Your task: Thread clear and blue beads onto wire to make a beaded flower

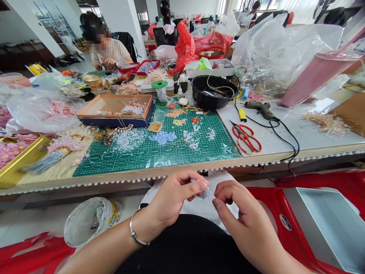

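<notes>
My left hand (182, 194) pinches a small pale-blue beaded piece (207, 190) between thumb and fingers, just in front of the table edge. Close beside it, my right hand (242, 213) has its thumb and fingertips pressed together; whatever is between them, perhaps a thin wire, is too fine to make out. Beyond the hands lies a green cutting mat (134, 158). On it are blue flower-shaped pieces (163, 137), a heap of clear beads (129, 140), pale clusters (191, 139) and a small clear box of gold beads (155, 126).
Red-handled scissors (247, 139), a glue gun (261, 108) with a trailing cord and a black bowl (214, 93) stand at the right. An open box (115, 106) sits at the back left. Below are a white bucket (88, 222) and a grey tray (327, 228). A person (111, 51) sits across.
</notes>
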Motion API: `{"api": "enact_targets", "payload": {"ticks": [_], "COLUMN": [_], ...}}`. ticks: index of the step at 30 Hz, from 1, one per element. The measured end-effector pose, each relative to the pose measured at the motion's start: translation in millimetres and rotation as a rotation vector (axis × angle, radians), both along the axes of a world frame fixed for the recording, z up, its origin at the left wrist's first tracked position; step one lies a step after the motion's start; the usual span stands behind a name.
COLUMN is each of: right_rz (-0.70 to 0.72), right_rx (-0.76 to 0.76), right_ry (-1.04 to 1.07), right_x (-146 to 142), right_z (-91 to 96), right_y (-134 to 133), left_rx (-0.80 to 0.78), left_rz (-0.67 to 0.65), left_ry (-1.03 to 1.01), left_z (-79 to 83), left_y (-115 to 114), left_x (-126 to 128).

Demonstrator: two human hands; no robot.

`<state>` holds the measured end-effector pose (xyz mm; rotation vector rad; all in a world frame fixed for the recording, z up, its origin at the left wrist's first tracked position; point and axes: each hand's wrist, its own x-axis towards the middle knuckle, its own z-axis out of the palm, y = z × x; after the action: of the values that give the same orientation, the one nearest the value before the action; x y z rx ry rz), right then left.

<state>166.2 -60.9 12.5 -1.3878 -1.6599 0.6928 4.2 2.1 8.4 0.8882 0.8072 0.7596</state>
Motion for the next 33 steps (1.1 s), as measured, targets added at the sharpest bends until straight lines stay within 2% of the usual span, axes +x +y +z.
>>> {"api": "enact_targets", "payload": {"ticks": [7, 12, 17, 20, 22, 24, 28, 33], "right_rz": [-0.019, 0.056, 0.14, 0.288, 0.329, 0.282, 0.417, 0.529], "right_rx": [0.063, 0.071, 0.406, 0.478, 0.487, 0.414, 0.181, -0.028], "right_ry": [-0.007, -0.079, -0.2, -0.319, -0.413, -0.464, -0.412, -0.411], "right_x": [-3, 5, 27, 32, 30, 29, 34, 41], "right_z": [-1.1, 1.2, 22.0, 37.2, 42.8, 43.5, 38.0, 37.3], "right_y": [1, 3, -9, -10, -1, 14, 40, 51], "left_rx": [0.014, -0.05, -0.078, -0.09, -0.082, -0.077, -0.112, -0.15], "left_rz": [-0.058, -0.111, -0.218, -0.25, -0.273, -0.296, -0.306, -0.338], "left_ry": [0.014, -0.04, -0.023, -0.02, -0.011, 0.006, 0.03, 0.05], "left_z": [-0.4, 2.0, 4.7, 4.6, 5.0, 5.9, 7.4, 6.1], "left_y": [-1, 0, 0, 0, 0, -1, -2, -1], "left_x": [1, 0, -1, 0, 2, 3, 4, 4]}}
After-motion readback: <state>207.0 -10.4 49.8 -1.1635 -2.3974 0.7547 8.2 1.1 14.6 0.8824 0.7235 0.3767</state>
